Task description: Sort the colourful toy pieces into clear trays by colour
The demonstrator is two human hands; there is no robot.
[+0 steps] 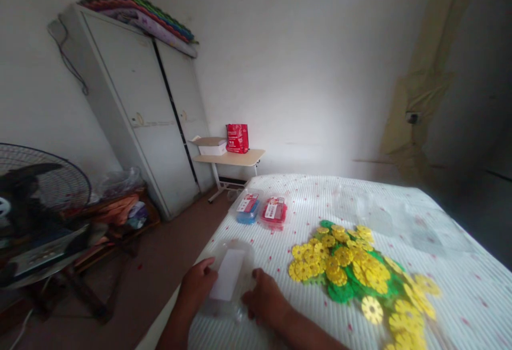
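A clear plastic box [240, 272] with a white paper card [229, 275] in or on it lies near the left edge of the cloth-covered table [296, 190]. My left hand [198, 284] grips the box's left side, its thumb by the card. At the opposite side, the curled fingers of my right hand [264, 294] hold the box's right edge. To the right spreads a loose heap of yellow flower-shaped discs [340, 256] mixed with green discs [340, 292]. Beyond the box sit two packed clear boxes, one with blue pieces [247, 216] and one with red pieces [274, 212], both labelled.
Transparent plastic containers [384, 219] lie at the table's far right. Behind stands a small side table [252, 157] with a red bag [237, 138] and a white box [213, 149]. A fan [40, 179] and a grey cabinet [132, 99] are at the left.
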